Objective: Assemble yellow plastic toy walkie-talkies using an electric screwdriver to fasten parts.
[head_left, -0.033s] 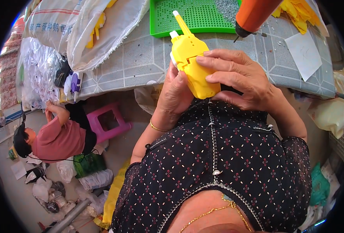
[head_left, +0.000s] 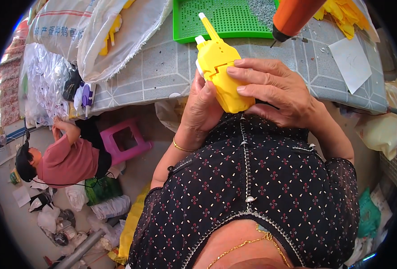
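Just off the table's front edge, both hands hold a yellow plastic toy walkie-talkie (head_left: 220, 54), with a white-tipped antenna and a white knob at its far end. My left hand (head_left: 201, 105) wraps its left side, the thumb lying on the body. My right hand (head_left: 276, 89) is closed around the right side, fingers resting on a stepped panel at the near end. A seam shows across the body above that panel. Beyond my right hand an orange electric screwdriver (head_left: 294, 20) hangs bit-down over the table. A green perforated tray (head_left: 216, 33) holds a heap of small screws (head_left: 262, 13).
On the grey-patterned table (head_left: 126, 89) stand a white woven sack (head_left: 113, 40) with yellow parts, a paper sheet (head_left: 349, 62) and yellow pieces (head_left: 346, 18). Left are a purple part (head_left: 87, 95) and clear bags (head_left: 44, 80). A co-worker (head_left: 73, 157) sits near a pink stool (head_left: 126, 140).
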A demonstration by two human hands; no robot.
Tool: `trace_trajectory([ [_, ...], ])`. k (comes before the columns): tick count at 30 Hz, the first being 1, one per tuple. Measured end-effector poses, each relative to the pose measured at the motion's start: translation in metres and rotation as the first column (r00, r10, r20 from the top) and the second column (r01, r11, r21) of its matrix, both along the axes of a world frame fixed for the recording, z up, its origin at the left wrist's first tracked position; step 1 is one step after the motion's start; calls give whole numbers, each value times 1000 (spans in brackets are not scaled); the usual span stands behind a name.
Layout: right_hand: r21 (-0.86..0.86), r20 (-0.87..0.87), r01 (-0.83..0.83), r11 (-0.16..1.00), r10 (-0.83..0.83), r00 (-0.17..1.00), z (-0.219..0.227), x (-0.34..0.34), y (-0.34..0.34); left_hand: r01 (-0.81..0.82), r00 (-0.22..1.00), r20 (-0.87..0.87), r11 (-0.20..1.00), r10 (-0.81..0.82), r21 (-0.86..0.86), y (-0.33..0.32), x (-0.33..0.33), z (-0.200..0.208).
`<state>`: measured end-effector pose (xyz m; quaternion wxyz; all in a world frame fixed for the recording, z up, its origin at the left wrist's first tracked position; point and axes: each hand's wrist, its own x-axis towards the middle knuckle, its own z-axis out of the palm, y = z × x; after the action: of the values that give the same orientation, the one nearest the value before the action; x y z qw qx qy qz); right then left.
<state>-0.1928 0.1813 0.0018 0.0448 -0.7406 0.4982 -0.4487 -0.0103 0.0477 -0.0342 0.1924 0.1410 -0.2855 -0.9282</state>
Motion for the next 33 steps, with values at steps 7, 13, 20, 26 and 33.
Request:
trace_trajectory([
  [7,-55,16,-52,997,53,998,-14,-2,0,18,1000,20,995,-16,-102,1,1,0],
  [13,-130,15,-96,987,98,995,-17,1,-1,78,997,-9,994,-78,70,1,0,-3],
  [20,-88,-17,-94,992,93,996,-11,-7,3,24,1000,13,982,-23,-186,3,0,11],
  [26,-18,-68,151,988,-152,986,-1,-6,-2,-119,992,0,963,123,-242,3,-15,15],
  [33,153,169,239,959,-264,950,-17,7,-15,-43,975,203,970,94,-241,-1,0,14],
])
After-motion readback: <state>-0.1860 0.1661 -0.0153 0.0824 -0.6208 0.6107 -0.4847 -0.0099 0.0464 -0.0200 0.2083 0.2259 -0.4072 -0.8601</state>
